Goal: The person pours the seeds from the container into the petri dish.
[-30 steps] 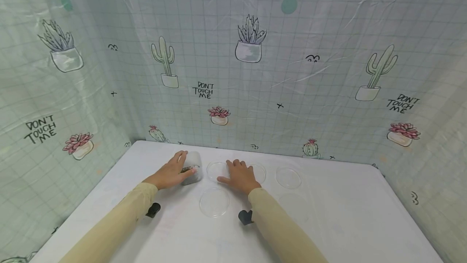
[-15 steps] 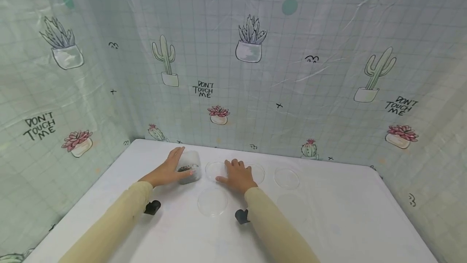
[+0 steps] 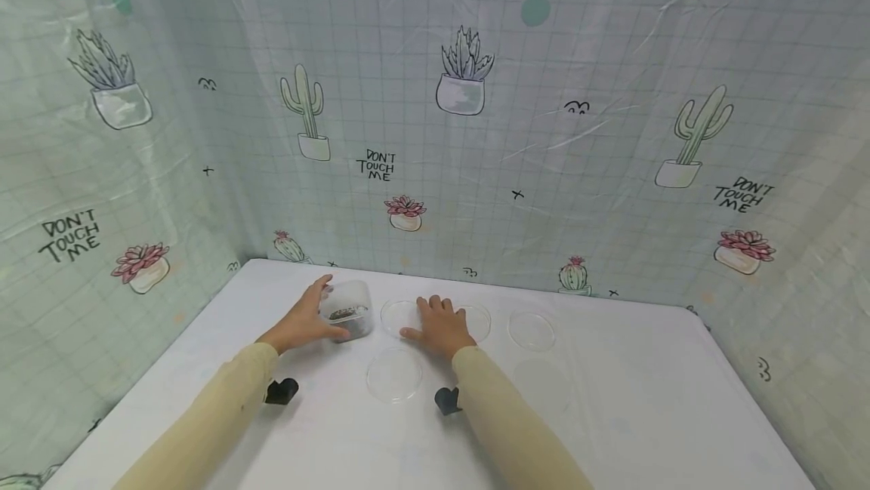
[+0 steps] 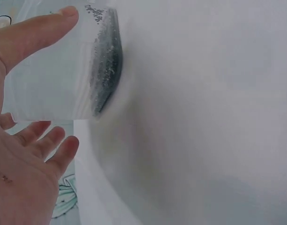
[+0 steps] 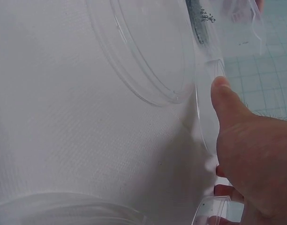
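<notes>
The left hand [image 3: 299, 324] is beside the tub [image 3: 350, 316]: thumb on the near side, fingers spread on the far side, not curled around it. In the left wrist view the thumb overlaps the tub wall; contact cannot be determined. The tub is upright on the table [image 3: 652, 384], to the left of the dishes, with dark grains [image 4: 105, 65] at its base. Its side is cut off by the upper edge of the left wrist view, and only a corner of it shows in the right wrist view.

The right hand [image 3: 442, 328], fingers extended and relaxed, is between the left rear dish [image 3: 397, 316] and the middle rear dish [image 3: 481, 322], covering part of each. Its fingers are partly hidden behind the hand in the right wrist view; contact with a dish cannot be determined. The right rear dish [image 3: 532, 331] and front dish [image 3: 394, 375] show whole, but as thin, clear rims. The right sleeve [image 3: 519, 429] hides part of the table. Both sleeves are cut off by the lower frame edge
</notes>
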The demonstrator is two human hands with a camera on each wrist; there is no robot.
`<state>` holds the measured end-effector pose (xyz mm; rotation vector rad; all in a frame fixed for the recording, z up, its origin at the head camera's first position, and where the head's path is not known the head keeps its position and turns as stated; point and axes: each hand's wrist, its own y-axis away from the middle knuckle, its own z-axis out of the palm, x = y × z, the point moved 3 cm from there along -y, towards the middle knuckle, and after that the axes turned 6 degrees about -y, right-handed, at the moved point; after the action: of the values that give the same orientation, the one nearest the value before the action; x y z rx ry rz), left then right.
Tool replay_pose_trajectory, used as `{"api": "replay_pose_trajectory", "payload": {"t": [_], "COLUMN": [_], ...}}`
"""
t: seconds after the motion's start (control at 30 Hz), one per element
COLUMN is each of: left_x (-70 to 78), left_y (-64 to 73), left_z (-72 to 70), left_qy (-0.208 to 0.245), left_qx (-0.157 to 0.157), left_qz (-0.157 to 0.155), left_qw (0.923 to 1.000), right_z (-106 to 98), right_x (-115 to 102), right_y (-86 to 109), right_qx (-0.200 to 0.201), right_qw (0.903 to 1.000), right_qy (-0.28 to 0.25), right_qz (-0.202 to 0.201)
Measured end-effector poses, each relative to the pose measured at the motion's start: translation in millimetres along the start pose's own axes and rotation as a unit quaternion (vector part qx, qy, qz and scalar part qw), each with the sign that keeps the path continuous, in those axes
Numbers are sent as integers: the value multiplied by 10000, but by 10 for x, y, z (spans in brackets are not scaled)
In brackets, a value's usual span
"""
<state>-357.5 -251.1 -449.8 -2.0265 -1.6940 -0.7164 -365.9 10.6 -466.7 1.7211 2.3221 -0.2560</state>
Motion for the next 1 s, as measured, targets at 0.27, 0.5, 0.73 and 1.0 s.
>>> {"api": "replay_pose_trajectory", "payload": {"t": [0.27,0.5,0.73,1.0], "left_x": [-72,-81,-39,58], "left_y": [-3,-25,-12,-15], "left_z": [80,89,61,6], "left_qy": [276,342,255,244], "left_qx": [-70,-55,159,362], "left_qz": [-402,-361,-134,212], "left_qw": [9988,9987,9995,9988], "right_z": [3,-19,-8,-45], "right_x": [10,-1,4,1], "right_y": [-24,-15,-14,-6], "right_qx": [-41,13,28,2], "right_qw": [10000,10000,9999,9998], "right_qy": [17,38,131,150], "right_qz": [-16,-17,-63,-108]}}
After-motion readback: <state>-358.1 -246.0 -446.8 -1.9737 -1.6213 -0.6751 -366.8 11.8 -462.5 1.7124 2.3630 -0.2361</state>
